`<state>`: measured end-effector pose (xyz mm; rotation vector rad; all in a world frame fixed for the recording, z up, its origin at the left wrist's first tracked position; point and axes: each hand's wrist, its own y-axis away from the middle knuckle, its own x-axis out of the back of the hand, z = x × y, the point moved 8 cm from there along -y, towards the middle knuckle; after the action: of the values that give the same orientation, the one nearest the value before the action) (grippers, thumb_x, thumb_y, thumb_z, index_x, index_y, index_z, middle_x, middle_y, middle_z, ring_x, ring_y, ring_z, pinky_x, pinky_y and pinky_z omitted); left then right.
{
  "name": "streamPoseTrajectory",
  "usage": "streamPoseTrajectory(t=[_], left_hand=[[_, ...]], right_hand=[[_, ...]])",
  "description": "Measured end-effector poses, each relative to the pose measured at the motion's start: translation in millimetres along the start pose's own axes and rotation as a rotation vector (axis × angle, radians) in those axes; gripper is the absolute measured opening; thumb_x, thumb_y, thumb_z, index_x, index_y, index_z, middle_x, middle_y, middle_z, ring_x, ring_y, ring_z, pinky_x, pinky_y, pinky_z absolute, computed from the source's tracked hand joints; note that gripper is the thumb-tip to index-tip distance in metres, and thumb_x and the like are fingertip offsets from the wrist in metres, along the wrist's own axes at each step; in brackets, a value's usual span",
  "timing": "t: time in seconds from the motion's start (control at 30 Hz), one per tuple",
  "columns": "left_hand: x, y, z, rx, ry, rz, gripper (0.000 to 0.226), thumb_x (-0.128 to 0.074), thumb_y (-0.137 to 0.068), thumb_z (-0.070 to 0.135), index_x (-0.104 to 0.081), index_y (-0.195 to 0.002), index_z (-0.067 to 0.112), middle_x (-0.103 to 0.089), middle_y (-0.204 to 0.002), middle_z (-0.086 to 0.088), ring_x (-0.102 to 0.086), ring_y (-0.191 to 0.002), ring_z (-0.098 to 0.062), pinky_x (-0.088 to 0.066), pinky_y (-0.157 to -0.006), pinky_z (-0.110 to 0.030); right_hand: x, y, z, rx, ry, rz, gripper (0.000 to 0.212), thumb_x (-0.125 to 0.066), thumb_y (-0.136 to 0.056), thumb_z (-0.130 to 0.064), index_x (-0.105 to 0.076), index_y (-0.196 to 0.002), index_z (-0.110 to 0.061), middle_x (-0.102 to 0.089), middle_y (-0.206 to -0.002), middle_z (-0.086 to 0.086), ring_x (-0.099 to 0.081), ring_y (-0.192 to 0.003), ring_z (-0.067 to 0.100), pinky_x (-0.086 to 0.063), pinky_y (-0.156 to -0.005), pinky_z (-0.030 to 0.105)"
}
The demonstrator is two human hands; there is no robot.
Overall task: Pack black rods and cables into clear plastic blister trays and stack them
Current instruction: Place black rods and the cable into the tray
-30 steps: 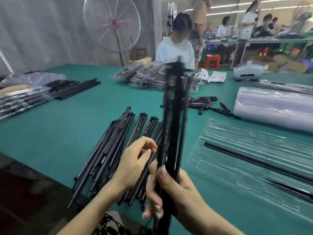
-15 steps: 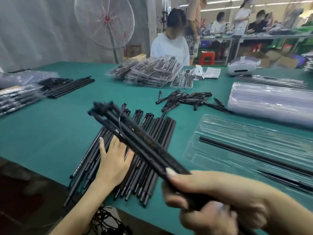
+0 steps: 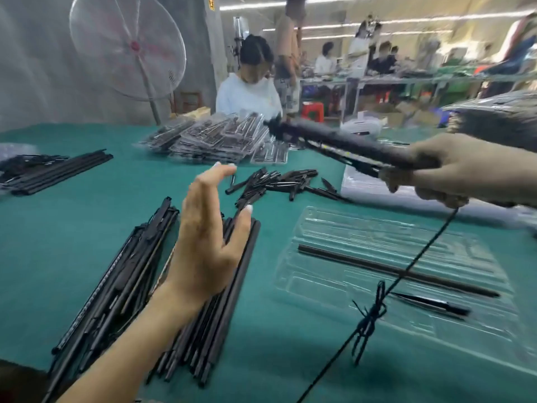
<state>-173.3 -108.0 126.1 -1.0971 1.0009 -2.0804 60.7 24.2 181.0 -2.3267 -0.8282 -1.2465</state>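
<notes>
Above the green worktop (image 3: 72, 228), the right hand (image 3: 436, 170) grips a bundle of black rods (image 3: 348, 142), its cable (image 3: 406, 274) dangling over the clear blister tray (image 3: 334, 228). The left hand (image 3: 206, 239) hovers with fingers spread above the rod pile (image 3: 122, 286).

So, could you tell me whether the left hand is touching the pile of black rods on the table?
Apart. The head view shows the left hand open and raised, fingers straight, above the pile of black rods, not resting on it.
</notes>
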Motion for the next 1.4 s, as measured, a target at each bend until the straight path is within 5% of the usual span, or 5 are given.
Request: streamPoseTrajectory(t=[0.53, 0.67, 1.07, 1.3, 1.4], left_hand=[[-179.0, 112.2, 136.2, 0.474, 0.907, -1.461, 0.021, -0.042, -0.102, 0.024, -0.044, -0.122, 0.019, -0.061, -0.111, -0.028, -0.057, -0.073, -0.006, -0.046, -0.072, -0.02], [-168.0, 126.0, 119.0, 0.573, 0.868, -1.303, 0.022, -0.039, -0.101, 0.04, -0.055, -0.09, 0.029, -0.056, -0.072, 0.024, -0.048, -0.064, 0.014, -0.037, -0.07, -0.01], [-134.2, 68.8, 46.1, 0.923, 0.722, -0.876, 0.029, -0.033, -0.102, 0.034, -0.042, -0.079, 0.019, -0.033, -0.058, 0.007, -0.027, -0.044, -0.008, -0.026, -0.043, -0.021], [-90.8, 43.1, 86.7, 1.184, 1.858, -0.956, 0.011, -0.038, -0.099, 0.005, -0.045, -0.092, 0.007, -0.026, -0.059, 0.001, -0.024, -0.043, -0.011, -0.022, -0.04, -0.02], [-93.2, 70.4, 93.2, 1.314, 1.381, -0.959, 0.023, -0.042, -0.1, 0.012, -0.048, -0.077, 0.014, -0.023, -0.051, 0.004, -0.019, -0.037, -0.008, -0.021, -0.036, -0.017]], right_hand=[[66.9, 29.2, 33.1, 0.379, 0.321, 0.767, 0.035, -0.056, -0.092, -0.03, -0.067, -0.094, 0.004, -0.044, -0.055, -0.005, -0.04, -0.046, 0.006, -0.033, -0.052, 0.007], [75.4, 31.8, 53.8, 0.374, 0.296, 0.828, 0.034, -0.058, -0.094, -0.029, -0.067, -0.09, 0.003, -0.046, -0.056, 0.001, -0.04, -0.047, 0.009, -0.032, -0.051, 0.013], [-20.3, 4.6, 44.3, 0.339, -0.077, 0.497, 0.026, -0.054, -0.089, -0.043, -0.057, -0.073, -0.022, -0.043, -0.054, -0.009, -0.038, -0.05, 0.007, -0.026, -0.048, 0.023], [-31.3, 13.4, 38.6, 0.35, -0.105, 0.469, 0.024, -0.055, -0.087, -0.042, -0.05, -0.066, -0.032, -0.045, -0.053, -0.013, -0.037, -0.046, 0.006, -0.024, -0.045, 0.017], [-31.3, 14.4, 42.4, 0.305, -0.264, 0.515, 0.025, -0.056, -0.087, -0.039, -0.053, -0.063, -0.035, -0.04, -0.048, -0.011, -0.035, -0.045, 0.004, -0.025, -0.045, 0.02]])
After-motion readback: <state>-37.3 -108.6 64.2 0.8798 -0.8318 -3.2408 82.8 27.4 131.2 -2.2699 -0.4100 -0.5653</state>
